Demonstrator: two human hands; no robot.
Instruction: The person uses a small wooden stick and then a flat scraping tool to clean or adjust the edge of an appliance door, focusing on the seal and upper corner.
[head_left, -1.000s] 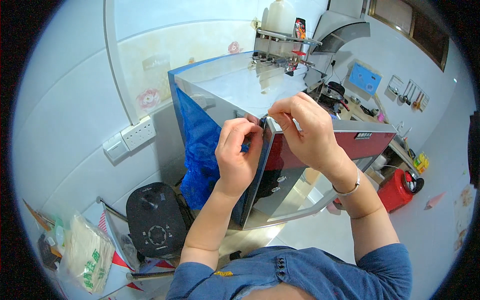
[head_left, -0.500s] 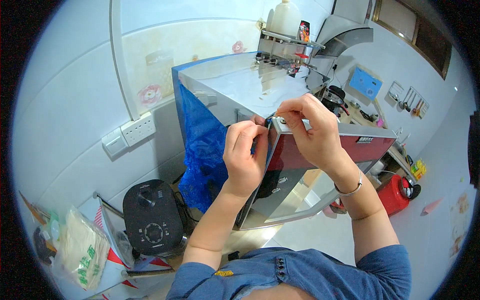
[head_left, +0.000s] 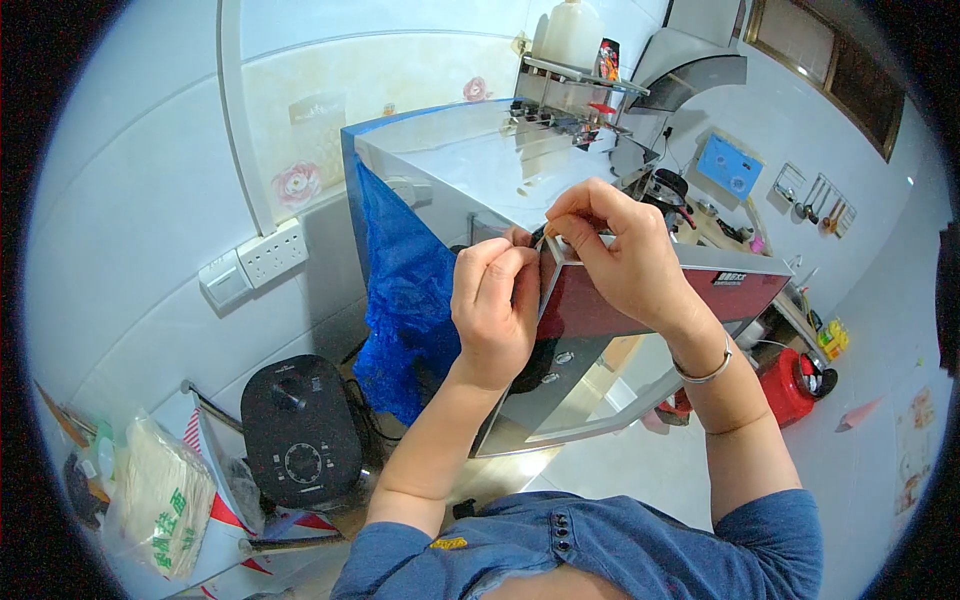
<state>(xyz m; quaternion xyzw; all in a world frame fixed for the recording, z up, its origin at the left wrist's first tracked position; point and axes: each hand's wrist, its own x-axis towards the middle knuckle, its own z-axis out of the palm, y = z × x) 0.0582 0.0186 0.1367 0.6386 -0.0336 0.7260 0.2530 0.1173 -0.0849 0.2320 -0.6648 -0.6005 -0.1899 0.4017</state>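
A large steel-sided appliance [head_left: 460,140] stands before me, its dark red glass front [head_left: 575,300] facing me. My left hand [head_left: 495,305] is closed in a pinch against the side edge near the front top corner. My right hand [head_left: 625,255] pinches with thumb and bent forefinger right at that corner, the two hands nearly touching. What lies between the fingertips is too small or hidden to tell. Loose blue plastic film [head_left: 400,300] hangs crumpled from the appliance's left side, beside my left hand. A bangle sits on my right wrist.
To the left, a black countertop appliance with a dial [head_left: 300,430] stands near a bag of pale noodles [head_left: 165,495]. A socket strip [head_left: 272,252] is on the tiled wall. Behind are a shelf with a white jug [head_left: 570,35] and a red bucket [head_left: 790,385].
My right fingertips have shifted slightly left and closed in on the top corner, covering the round fitting seen there before. My left hand stays almost in place.
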